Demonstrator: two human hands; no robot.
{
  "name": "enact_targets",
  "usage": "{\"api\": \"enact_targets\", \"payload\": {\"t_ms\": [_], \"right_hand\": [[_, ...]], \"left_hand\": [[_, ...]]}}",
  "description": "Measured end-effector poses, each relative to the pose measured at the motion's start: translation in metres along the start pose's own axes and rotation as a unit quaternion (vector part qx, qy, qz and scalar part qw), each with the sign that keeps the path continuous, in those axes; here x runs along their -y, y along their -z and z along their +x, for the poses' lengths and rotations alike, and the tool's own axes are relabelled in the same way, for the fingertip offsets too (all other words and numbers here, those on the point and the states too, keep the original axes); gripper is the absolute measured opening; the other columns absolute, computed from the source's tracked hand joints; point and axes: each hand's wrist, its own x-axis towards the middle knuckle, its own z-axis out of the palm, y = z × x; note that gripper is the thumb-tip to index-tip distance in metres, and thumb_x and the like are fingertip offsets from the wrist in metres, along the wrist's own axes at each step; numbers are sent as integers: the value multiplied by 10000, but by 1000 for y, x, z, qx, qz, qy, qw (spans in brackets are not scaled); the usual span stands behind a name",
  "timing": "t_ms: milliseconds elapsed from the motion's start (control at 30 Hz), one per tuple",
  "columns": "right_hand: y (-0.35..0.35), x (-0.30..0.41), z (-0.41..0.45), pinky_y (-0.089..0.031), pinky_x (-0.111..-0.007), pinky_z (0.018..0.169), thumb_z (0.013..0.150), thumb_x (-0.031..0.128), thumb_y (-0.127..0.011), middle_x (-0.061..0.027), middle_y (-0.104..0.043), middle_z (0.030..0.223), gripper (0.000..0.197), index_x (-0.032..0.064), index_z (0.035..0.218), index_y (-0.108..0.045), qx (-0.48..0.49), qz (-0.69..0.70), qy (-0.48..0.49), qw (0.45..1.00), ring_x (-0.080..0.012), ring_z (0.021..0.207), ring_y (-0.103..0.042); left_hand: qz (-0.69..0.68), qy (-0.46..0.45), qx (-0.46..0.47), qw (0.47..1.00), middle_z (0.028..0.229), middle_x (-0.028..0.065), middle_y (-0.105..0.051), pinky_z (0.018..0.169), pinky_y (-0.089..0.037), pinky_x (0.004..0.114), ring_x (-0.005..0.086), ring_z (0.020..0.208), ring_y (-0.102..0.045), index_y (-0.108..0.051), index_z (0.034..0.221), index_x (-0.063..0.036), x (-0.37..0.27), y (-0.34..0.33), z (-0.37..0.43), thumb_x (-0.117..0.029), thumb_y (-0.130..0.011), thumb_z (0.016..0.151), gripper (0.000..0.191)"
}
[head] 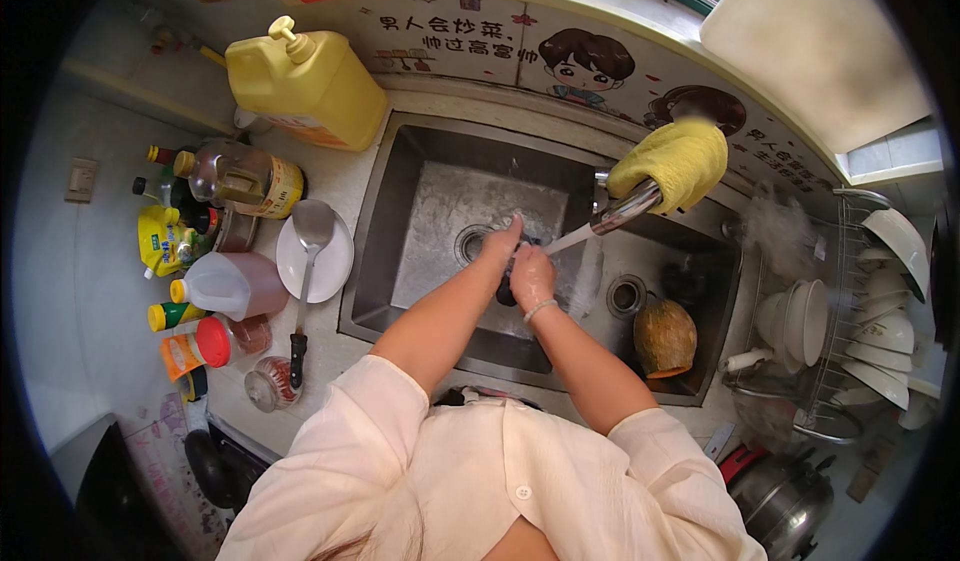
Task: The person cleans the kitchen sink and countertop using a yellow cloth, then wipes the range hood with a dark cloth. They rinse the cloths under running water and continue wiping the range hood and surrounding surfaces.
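Note:
Over the left basin of a stainless steel sink (373, 261), my two wet hands are close together. Between them is a dark object (508, 291), its rounded black end poking out below; the fingers hide most of it, so its kind is unclear. My left hand (504, 243) holds it from the left, thumb pointing up. My right hand (533, 272) is closed around it on the other side, with a pale bracelet at the wrist. Water (568, 240) runs from the chrome faucet (626, 207) onto the hands. A yellow cloth (671, 165) is wrapped over the faucet.
A cut pumpkin piece (664, 340) sits in the right basin. Left of the sink are a white plate (330, 280) under a metal spatula (312, 227), several bottles, and a yellow pump jug (337, 85). On the right, a wire dish rack (834, 336) holds bowls.

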Motion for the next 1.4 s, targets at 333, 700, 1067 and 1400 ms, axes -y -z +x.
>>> {"api": "enact_targets", "payload": {"t_ms": [333, 700, 1067, 1400], "right_hand": [[11, -58, 81, -506, -355, 747, 818, 352, -655, -100, -591, 1094, 587, 38, 1269, -447, 255, 429, -110, 860, -224, 914, -607], [14, 23, -8, -475, -458, 740, 778, 453, -534, -233, -640, 873, 455, 63, 994, -626, 34, -70, 73, 994, -420, 850, -605], [24, 6, 4, -443, -433, 870, 800, 442, -486, -267, -608, 1006, 515, 21, 1079, -587, 38, -8, -7, 999, -428, 988, -561], [-11, -42, 76, -478, -466, 795, 848, 351, -592, -129, -611, 984, 336, 55, 1005, -565, 395, 622, -277, 617, -293, 857, -575]], "left_hand": [[-143, -149, 23, 978, 1160, 155, -553, 861, -442, 355, 222, 1052, -531, -553, 1140, -63, 6, 0, -9, -527, -443, 909, 529], [-457, 70, 190, 866, 1003, 147, -620, 741, -503, 440, 296, 894, -609, -532, 1064, -27, 76, 9, 52, -298, -469, 909, 319], [-389, 4, 115, 914, 847, 120, -615, 687, -474, 376, 257, 758, -588, -595, 881, -29, 58, -16, 29, -226, -440, 891, 250], [144, -300, -57, 941, 936, 93, -633, 749, -468, 288, 173, 851, -593, -568, 1151, -21, 31, -16, -13, -6, -540, 716, 436]]}}
